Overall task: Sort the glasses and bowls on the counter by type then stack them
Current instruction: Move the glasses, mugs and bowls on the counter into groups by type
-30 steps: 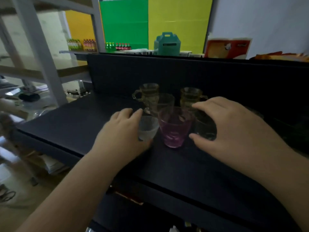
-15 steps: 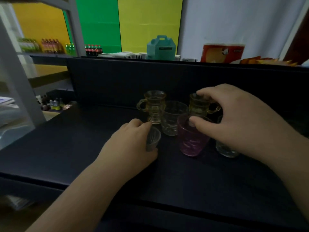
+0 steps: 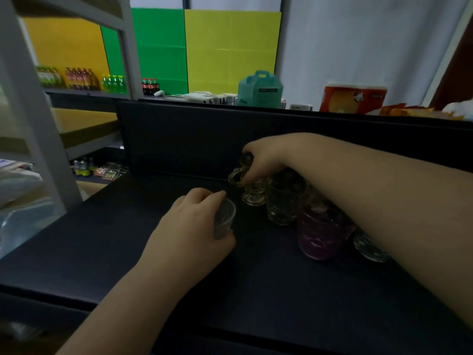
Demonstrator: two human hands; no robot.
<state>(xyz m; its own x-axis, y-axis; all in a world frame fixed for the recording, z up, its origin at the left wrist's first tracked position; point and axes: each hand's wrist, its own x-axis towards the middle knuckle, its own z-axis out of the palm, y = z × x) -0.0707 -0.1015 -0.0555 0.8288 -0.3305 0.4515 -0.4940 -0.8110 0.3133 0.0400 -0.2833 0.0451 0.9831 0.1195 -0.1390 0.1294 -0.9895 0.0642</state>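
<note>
The right hand (image 3: 266,160) has crossed from the right amber mug to grasp the left amber mug (image 3: 249,187) near the counter's (image 3: 107,226) back edge; the left hand (image 3: 189,226) still clasps the small cup (image 3: 224,217). Pairing mugs likely begins.

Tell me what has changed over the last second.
The right hand left the right-side glasses, reached across leftward and gripped the left amber handled glass from above. The left hand still holds the small clear ribbed cup. The purple glass stayed put.
</note>
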